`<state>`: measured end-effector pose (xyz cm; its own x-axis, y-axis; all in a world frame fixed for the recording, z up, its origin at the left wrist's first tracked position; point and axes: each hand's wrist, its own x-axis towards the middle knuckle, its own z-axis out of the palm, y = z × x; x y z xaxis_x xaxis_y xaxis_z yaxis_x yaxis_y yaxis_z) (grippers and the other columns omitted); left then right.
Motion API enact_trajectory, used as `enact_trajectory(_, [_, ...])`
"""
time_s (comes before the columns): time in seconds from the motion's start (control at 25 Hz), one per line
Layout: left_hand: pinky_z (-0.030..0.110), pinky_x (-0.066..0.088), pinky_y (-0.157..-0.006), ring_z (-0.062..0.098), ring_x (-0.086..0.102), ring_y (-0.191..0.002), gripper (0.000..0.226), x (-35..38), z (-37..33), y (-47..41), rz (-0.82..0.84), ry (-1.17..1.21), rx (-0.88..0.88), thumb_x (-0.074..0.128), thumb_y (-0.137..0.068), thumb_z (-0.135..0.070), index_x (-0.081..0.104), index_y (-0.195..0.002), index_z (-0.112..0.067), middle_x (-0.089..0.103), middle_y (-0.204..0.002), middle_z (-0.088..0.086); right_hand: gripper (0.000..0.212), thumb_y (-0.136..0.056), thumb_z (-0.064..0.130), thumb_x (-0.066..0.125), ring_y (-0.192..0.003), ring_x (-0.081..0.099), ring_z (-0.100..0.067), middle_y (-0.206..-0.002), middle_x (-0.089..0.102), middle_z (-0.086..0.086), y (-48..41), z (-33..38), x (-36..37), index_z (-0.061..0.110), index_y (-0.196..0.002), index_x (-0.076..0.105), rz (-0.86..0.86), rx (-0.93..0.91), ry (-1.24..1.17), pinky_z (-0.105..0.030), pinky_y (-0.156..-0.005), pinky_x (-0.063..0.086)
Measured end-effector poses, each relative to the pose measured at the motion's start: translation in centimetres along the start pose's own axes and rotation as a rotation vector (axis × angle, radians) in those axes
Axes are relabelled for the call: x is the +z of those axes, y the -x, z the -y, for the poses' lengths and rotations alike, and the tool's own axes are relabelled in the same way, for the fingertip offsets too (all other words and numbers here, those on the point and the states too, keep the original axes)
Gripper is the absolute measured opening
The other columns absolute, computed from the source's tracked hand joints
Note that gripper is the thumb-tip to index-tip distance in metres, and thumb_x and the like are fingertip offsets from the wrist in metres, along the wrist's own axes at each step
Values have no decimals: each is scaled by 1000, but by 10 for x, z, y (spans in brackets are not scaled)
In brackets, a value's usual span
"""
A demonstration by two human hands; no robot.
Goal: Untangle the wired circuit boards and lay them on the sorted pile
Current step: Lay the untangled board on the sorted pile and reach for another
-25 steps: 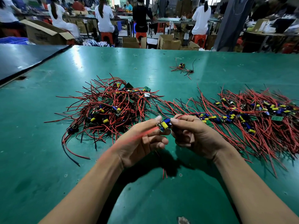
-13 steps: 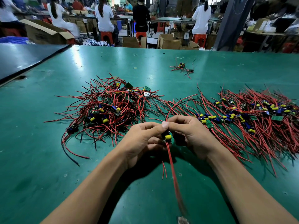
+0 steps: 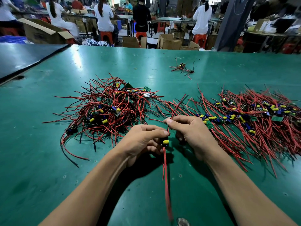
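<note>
My left hand (image 3: 143, 141) grips a small circuit board (image 3: 165, 142) with a yellow capacitor, just above the green table (image 3: 48, 168). Red wires hang from the board toward me. My right hand (image 3: 190, 132) pinches the board's upper red wire (image 3: 175, 111) between thumb and forefinger, close to the board. A tangled heap of wired boards (image 3: 107, 110) lies to the left beyond my hands. The sorted pile (image 3: 254, 115), with wires combed in one direction, spreads to the right.
A small stray bundle of boards and wires (image 3: 183, 69) lies farther back on the table. A dark table edge (image 3: 24, 62) runs at the far left. Seated people and cardboard boxes fill the background beyond the table.
The board has turned from lying between both hands to hanging with its wires down toward me. My right hand has slid from the board up onto the upper wire.
</note>
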<state>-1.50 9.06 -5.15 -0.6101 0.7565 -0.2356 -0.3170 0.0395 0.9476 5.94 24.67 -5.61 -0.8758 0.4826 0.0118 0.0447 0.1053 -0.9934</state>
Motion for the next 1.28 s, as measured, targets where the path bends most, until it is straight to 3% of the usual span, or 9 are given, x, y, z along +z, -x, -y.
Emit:
enact_trajectory(0.16, [17,42,-44,11,49,-49,3,4,-2,3,34,-45,7,66,-84,-2,68,-85,-1,58,-63,7,23,-95,27,66,-39,34,-8,-55,48,6,-2,2,2,16,-79,78,24,-19,-107,-16,-39,25])
enact_trajectory(0.24, [24,43,-53,18,53,-59,10,6,-2,3,9,-35,17,64,-86,-4,68,-78,-6,60,-69,10,28,-96,28,64,-38,31,-7,-49,39,7,-3,3,2,15,-74,75,66,34,-198,-18,-39,25])
enact_trajectory(0.32, [30,46,-60,22,61,-61,12,8,-1,3,-7,-17,20,62,-90,-6,66,-79,-8,65,-70,11,30,-95,28,64,-36,29,-7,-47,35,7,-5,2,0,15,-71,74,80,84,-254,-18,-39,24])
enact_trajectory(0.56, [28,51,-55,19,61,-51,11,8,3,3,-48,-27,43,64,-91,-10,70,-86,-2,62,-60,7,25,-81,38,72,-36,30,-5,-50,37,4,-5,-1,1,15,-71,73,149,145,-279,-17,-37,27])
enact_trajectory(0.72, [31,48,-60,23,63,-55,12,13,5,4,-25,-119,117,63,-93,-10,62,-82,-6,65,-66,9,29,-96,28,61,-35,28,-3,-53,40,6,-6,2,4,9,-76,68,121,241,-397,-16,-34,23])
enact_trajectory(0.92, [23,48,-49,21,61,-52,14,12,9,-1,-56,-198,186,61,-94,-8,58,-81,-6,61,-67,9,33,-102,27,52,-34,27,-3,-54,43,5,-8,4,10,3,-82,65,17,350,-649,-16,-30,24])
enact_trajectory(1.08, [27,50,-54,22,62,-54,11,10,11,1,-45,-205,185,61,-94,-9,59,-85,-3,60,-67,9,37,-99,34,58,-37,29,-4,-59,48,5,-8,-2,12,5,-81,71,-12,255,-496,-17,-34,25])
enact_trajectory(1.28, [26,51,-51,22,56,-51,10,11,11,1,-93,-101,151,59,-95,-8,63,-88,-2,57,-68,13,23,-86,32,74,-43,36,-5,-63,54,2,-3,-8,5,9,-87,78,183,149,-270,-16,-40,31])
